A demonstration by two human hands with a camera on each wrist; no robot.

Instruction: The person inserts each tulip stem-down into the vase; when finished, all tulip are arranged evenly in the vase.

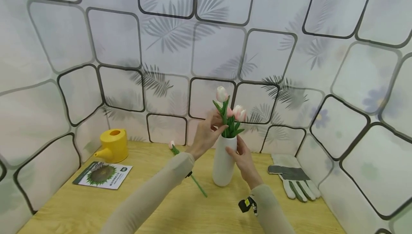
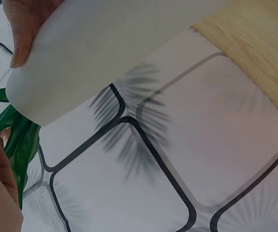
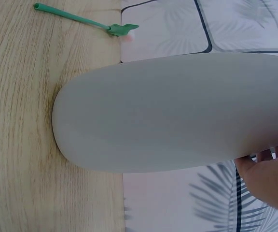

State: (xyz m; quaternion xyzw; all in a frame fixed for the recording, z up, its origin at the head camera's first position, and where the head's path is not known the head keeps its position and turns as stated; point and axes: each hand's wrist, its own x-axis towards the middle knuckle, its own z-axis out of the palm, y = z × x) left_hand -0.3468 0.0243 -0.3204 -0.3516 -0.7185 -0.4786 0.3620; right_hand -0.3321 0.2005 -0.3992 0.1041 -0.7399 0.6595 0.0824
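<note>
A tall white vase (image 1: 223,164) stands upright on the wooden table, holding several pink-and-white artificial tulips (image 1: 239,113). My right hand (image 1: 246,162) grips the vase's upper right side; its fingers (image 3: 247,166) also show against the vase in the right wrist view. Just above the rim, my left hand (image 1: 204,135) pinches a tulip among the green leaves (image 2: 25,145). The vase mouth hides the lower stems. One loose tulip (image 1: 198,185) lies on the table left of the vase, partly covered by the left forearm.
A yellow watering can (image 1: 117,150) stands at the back left, with a seed packet (image 1: 106,176) in front of it. Grey-and-white work gloves (image 1: 294,176) lie at the right. A patterned wall covering (image 1: 167,98) closes off the table's back and sides.
</note>
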